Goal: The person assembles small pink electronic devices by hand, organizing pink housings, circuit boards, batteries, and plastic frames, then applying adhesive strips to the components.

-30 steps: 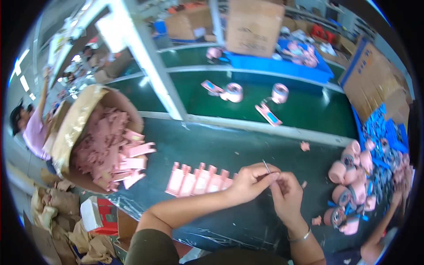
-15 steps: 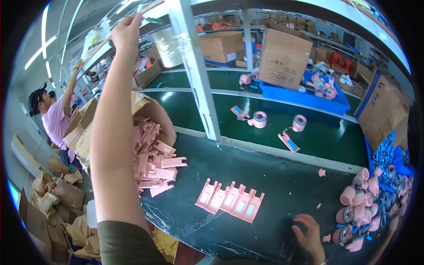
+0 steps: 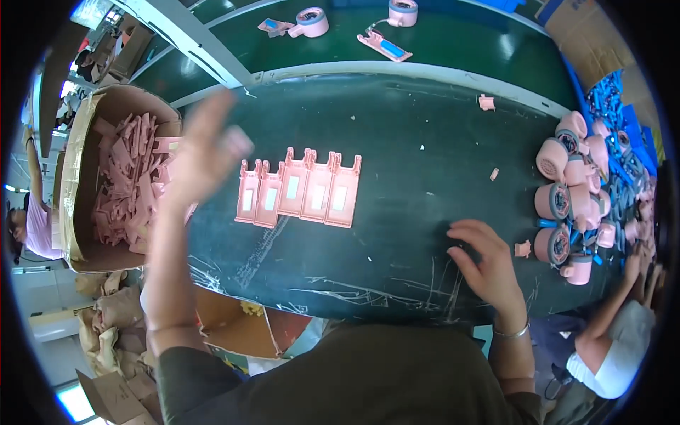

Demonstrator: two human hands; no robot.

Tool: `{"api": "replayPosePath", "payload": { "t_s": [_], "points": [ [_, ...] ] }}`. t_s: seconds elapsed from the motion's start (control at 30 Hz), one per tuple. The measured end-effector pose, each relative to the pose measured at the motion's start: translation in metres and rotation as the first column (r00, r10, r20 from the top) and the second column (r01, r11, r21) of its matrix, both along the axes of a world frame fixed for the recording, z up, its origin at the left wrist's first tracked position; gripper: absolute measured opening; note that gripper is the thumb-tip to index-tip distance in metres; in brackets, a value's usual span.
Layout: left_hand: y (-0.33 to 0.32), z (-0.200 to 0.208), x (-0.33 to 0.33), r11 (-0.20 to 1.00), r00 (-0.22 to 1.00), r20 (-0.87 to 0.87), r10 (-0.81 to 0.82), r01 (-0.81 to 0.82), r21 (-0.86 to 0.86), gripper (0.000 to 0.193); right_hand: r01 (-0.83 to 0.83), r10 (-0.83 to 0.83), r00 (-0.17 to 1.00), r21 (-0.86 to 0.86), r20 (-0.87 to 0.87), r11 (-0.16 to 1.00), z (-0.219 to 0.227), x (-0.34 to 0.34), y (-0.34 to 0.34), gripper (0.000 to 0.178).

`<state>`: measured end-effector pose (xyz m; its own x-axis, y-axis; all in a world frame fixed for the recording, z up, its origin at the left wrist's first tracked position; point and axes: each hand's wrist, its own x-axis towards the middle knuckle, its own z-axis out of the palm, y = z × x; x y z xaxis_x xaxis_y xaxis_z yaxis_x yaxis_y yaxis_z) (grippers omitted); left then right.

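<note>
"Where do we find the pale pink, notched plastic panels (image 3: 300, 193)?"

"We see five side by side in a row on the dark green tabletop (image 3: 397, 184), each with a whitish rectangle on its face. To their left we have an open brown cardboard box (image 3: 74, 180) with a heap of pink plastic pieces (image 3: 131, 188) inside."

"And the left hand (image 3: 204, 157)?"

"We see it between the box and the row, blurred; we cannot tell whether it pinches anything."

"What do we make of the right hand (image 3: 489, 265)?"

"We find it well right of the row, its thumb and curved fingers spread apart. Near it we spot a small pink plastic piece (image 3: 523, 248), and beyond that, piled pink round housings with grey rims (image 3: 551, 202)."
</note>
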<state>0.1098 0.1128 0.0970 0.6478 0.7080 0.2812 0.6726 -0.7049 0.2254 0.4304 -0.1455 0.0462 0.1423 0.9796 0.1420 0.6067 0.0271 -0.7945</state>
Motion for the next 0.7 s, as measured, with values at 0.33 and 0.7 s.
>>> {"api": "replayPosePath", "payload": {
  "t_s": [0.33,0.7],
  "points": [
    [-0.066,-0.118,-0.025,0.951,0.981,0.008,0.192,-0.183,-0.25,0.049,-0.185,0.174,0.974,0.064,0.146,0.981,-0.01,0.002,-0.024,0.022],
    [-0.119,-0.109,0.076,0.933,0.981,0.105,0.163,-0.119,-0.34,0.053,0.381,-0.532,0.714,0.386,0.455,0.84,0.011,0.1,-0.096,0.039]
  ]
}}
